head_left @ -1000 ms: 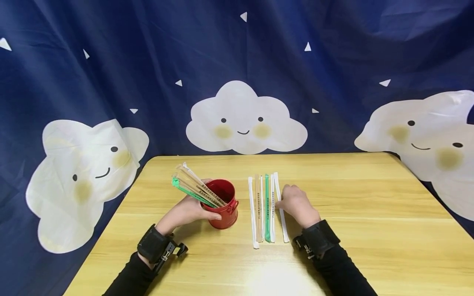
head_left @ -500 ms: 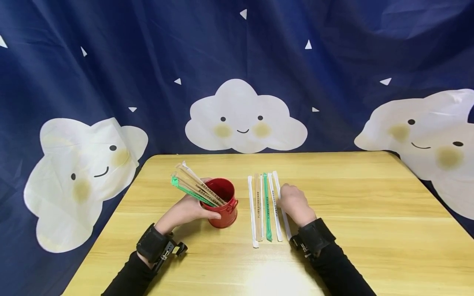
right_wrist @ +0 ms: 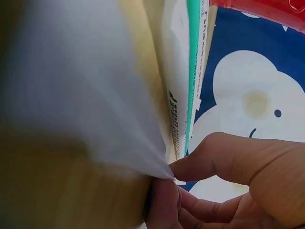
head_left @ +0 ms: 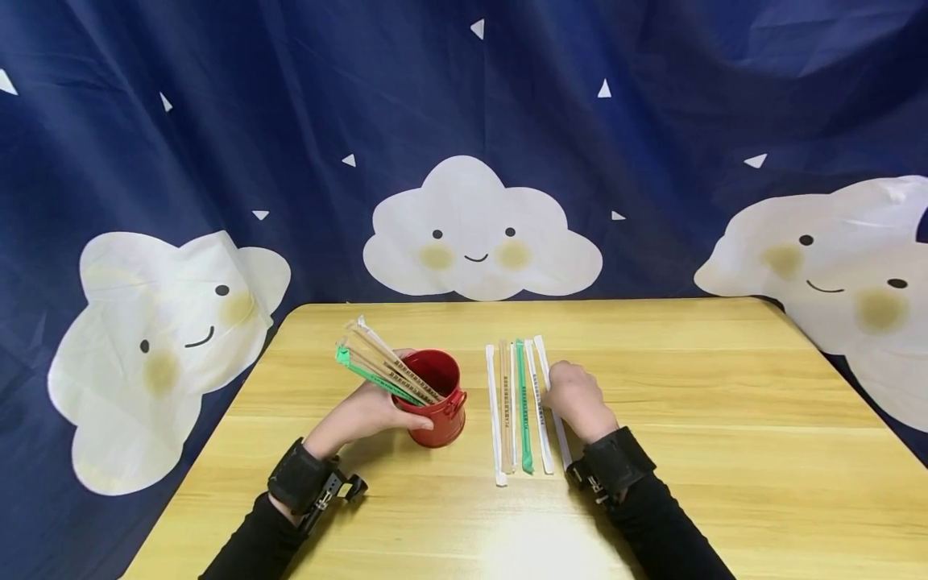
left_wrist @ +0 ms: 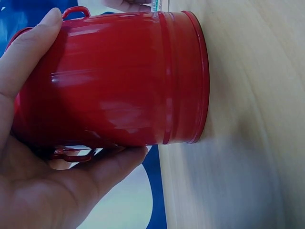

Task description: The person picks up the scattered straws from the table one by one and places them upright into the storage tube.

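Observation:
My left hand [head_left: 371, 412] grips a small red metal bucket [head_left: 448, 425] round its side, thumb at the front. In the left wrist view, the bucket's wall [left_wrist: 109, 81] fills the middle, with thumb and fingers on opposite sides. Several paper-wrapped straws [head_left: 384, 366], brown, white and green, lean out of the bucket to the left. On the table, my right hand [head_left: 580, 403] is at the rightmost white wrapped straw [head_left: 541, 354]. The right wrist view shows thumb and forefinger pinching that white wrapper [right_wrist: 119, 119]; the hand hides part of the straw in the head view.
Left of the pinched straw, a row of wrapped straws lies roughly parallel: white [head_left: 494, 411], brown [head_left: 505, 435], green [head_left: 524, 419] and printed white [head_left: 540, 411] among them. The wooden table [head_left: 725, 419] meets a blue cloud-patterned curtain [head_left: 464, 97] at its far edge.
My right hand has shifted slightly left and come to pinch the rightmost straw. The lower ends of the two rightmost white straws have swung right. My left hand and the bucket stay put.

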